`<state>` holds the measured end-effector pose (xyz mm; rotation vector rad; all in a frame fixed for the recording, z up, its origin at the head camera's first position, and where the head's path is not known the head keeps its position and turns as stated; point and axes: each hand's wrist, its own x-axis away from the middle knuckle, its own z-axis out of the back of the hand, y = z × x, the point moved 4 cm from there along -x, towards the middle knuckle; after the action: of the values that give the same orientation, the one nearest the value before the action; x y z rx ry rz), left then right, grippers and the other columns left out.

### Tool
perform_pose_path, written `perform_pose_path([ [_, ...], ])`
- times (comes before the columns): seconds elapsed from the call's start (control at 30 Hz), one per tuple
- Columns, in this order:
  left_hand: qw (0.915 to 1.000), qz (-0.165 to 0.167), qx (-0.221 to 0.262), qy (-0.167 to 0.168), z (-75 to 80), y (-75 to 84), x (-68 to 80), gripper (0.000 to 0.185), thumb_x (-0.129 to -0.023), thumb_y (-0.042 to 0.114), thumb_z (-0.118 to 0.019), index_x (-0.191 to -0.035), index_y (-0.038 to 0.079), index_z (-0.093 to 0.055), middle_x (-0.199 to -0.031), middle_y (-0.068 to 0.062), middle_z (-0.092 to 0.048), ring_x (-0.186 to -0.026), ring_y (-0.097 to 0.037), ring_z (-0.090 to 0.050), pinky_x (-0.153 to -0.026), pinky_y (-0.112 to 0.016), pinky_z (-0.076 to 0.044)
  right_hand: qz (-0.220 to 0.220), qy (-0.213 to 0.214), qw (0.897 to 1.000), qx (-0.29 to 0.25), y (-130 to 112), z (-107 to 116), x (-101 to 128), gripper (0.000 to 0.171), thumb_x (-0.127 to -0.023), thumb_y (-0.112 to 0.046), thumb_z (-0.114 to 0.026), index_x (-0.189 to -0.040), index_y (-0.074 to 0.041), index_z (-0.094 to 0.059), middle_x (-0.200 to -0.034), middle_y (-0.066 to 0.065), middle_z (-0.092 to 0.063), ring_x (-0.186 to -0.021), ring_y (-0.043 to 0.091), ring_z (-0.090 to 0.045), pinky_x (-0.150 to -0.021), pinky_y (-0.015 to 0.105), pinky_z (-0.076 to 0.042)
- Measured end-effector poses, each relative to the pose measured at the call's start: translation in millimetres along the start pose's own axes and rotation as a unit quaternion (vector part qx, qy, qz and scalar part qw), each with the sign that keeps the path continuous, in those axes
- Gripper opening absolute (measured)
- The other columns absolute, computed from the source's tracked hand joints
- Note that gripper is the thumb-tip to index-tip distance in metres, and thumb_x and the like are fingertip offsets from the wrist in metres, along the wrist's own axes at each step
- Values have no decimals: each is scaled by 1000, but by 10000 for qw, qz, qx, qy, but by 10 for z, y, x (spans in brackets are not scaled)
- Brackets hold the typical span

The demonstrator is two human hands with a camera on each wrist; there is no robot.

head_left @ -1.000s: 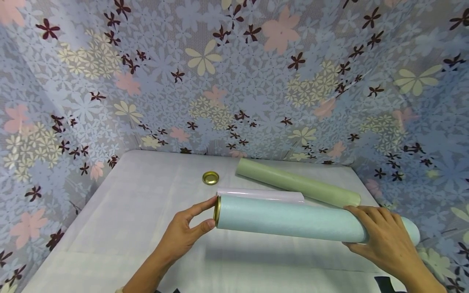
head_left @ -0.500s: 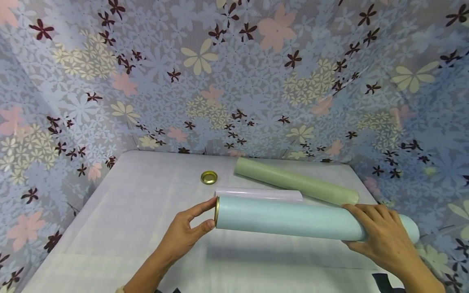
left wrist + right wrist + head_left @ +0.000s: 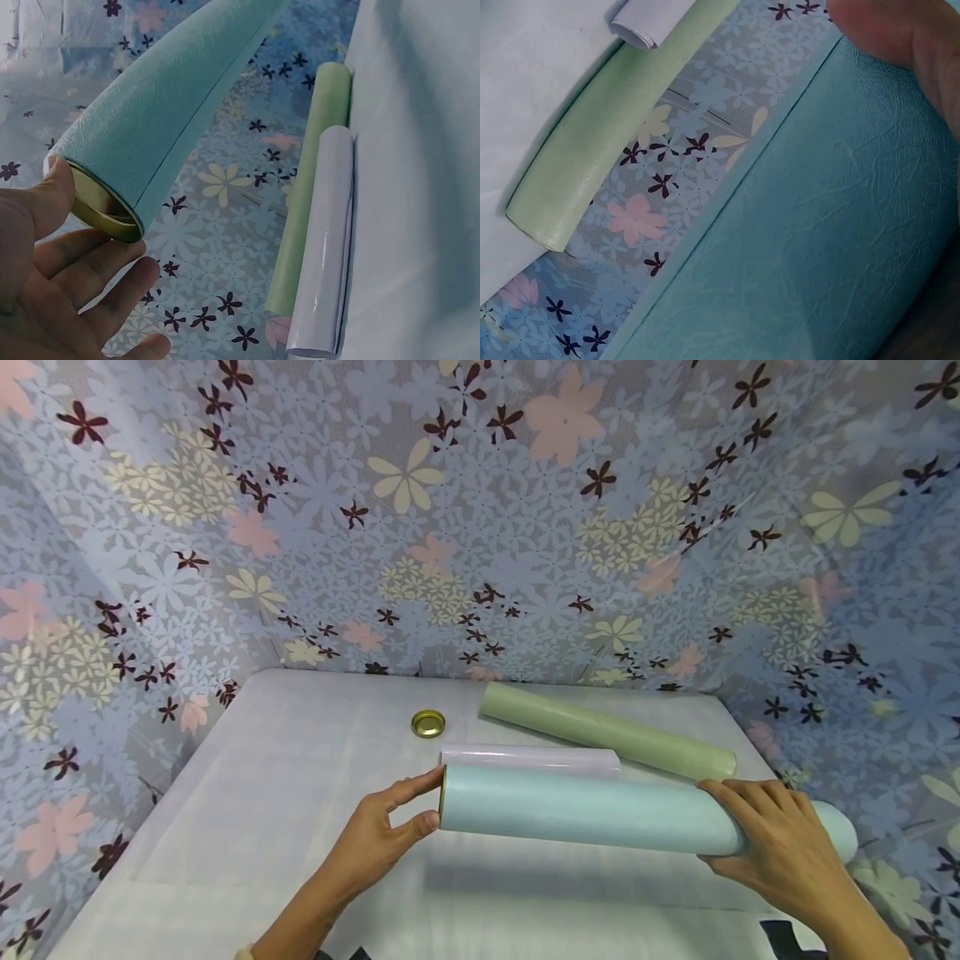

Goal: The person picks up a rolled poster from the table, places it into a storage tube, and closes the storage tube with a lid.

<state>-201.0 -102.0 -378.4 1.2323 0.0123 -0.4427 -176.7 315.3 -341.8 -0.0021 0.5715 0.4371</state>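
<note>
A long light-blue tube (image 3: 570, 810) is held above the table, lying nearly level across the head view. My left hand (image 3: 378, 835) pinches the gold metal lid (image 3: 105, 206) at the tube's left end between thumb and fingers. The left wrist view shows the lid's recessed face, with its gold rim against the tube's edge and the other fingers spread below it. My right hand (image 3: 780, 839) grips the tube from above near its right end. In the right wrist view the tube's creased surface and lengthwise seam fill much of the picture, with part of the hand at upper right.
A second gold lid (image 3: 428, 724) lies on the white-covered table (image 3: 300, 735). A pale lilac roll (image 3: 525, 758) lies just behind the tube, and a green roll (image 3: 607, 731) lies slanted behind that. Flower-printed fabric (image 3: 480, 527) hangs around the table's back and sides.
The gold band showing at the tube's left end has narrowed to a thin line in the head view. Both hands stay almost where they were on the tube.
</note>
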Motion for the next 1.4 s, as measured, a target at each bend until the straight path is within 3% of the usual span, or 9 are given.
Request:
perform_pose_path([
  [0.43,9998,-112,-155,83,70,47,48,52,-90,26,-63,-138,30,-46,-141,3,-51,-137,-26,-40,-108,-63,-28,-77,-1,9999,95,-62,67,-40,97,-71,-85,-16,-124,-15,-57,-106,14,-63,-94,36,-52,-78,54,-36],
  [0.63,9953,-697,-501,448,171,197,41,53,-92,17,-60,-140,31,-42,-142,10,-48,-137,-14,-40,-108,-57,-32,-96,0,9999,82,-85,72,-49,98,-70,-85,-14,-125,-16,-57,-106,14,-63,-94,37,-52,-77,55,-36],
  [0.8,9849,-1076,-1184,666,199,401,27,63,-89,21,-66,-143,31,-37,-146,10,-42,-138,-13,-36,-107,-55,-34,-93,-2,9998,169,-88,70,-36,97,-70,-84,-13,-123,-15,-58,-105,15,-63,-93,37,-53,-77,56,-37],
  [0.9,9668,-1594,-1892,636,145,533,11,69,-85,27,-70,-145,25,-36,-148,5,-41,-138,-18,-36,-111,-49,-33,-94,-21,9998,168,-90,64,-24,98,-70,-84,-13,-123,-16,-58,-105,15,-63,-93,38,-53,-77,56,-37],
  [1.0,9323,-2339,-2675,671,59,638,-10,70,-83,34,-71,-143,16,-40,-146,-2,-44,-136,-22,-40,-114,-44,-29,-94,-38,9998,153,-93,60,-17,97,-70,-84,-13,-124,-16,-57,-106,14,-63,-94,37,-53,-77,55,-36],
  [1.1,8967,-2806,-3351,694,-38,683,-30,72,-80,41,-71,-140,12,-44,-142,-4,-48,-133,-22,-43,-114,-45,-29,-86,-34,9999,144,-94,59,-9,97,-70,-84,-13,-124,-17,-57,-105,14,-63,-94,37,-53,-77,55,-36],
  [1.23,8627,-2962,-4057,593,-150,670,-59,74,-76,47,-74,-137,13,-48,-138,-2,-52,-130,-20,-47,-111,-48,-33,-69,-30,9999,144,-94,59,6,97,-70,-84,-14,-125,-17,-57,-105,15,-63,-93,38,-53,-78,55,-36],
  [1.33,8457,-2940,-4429,465,-207,634,-69,76,-73,51,-74,-135,14,-49,-134,-1,-55,-125,-20,-51,-109,-49,-35,-75,-75,9998,175,-95,57,18,97,-70,-84,-13,-125,-17,-57,-105,15,-63,-93,38,-53,-77,55,-37],
  [1.4,8393,-2882,-4597,343,-235,598,-73,77,-72,54,-73,-134,15,-49,-131,0,-56,-123,-19,-52,-109,-49,-35,-82,-117,9997,197,-96,53,28,98,-70,-84,-12,-125,-17,-56,-105,15,-63,-93,38,-53,-77,56,-37],
])
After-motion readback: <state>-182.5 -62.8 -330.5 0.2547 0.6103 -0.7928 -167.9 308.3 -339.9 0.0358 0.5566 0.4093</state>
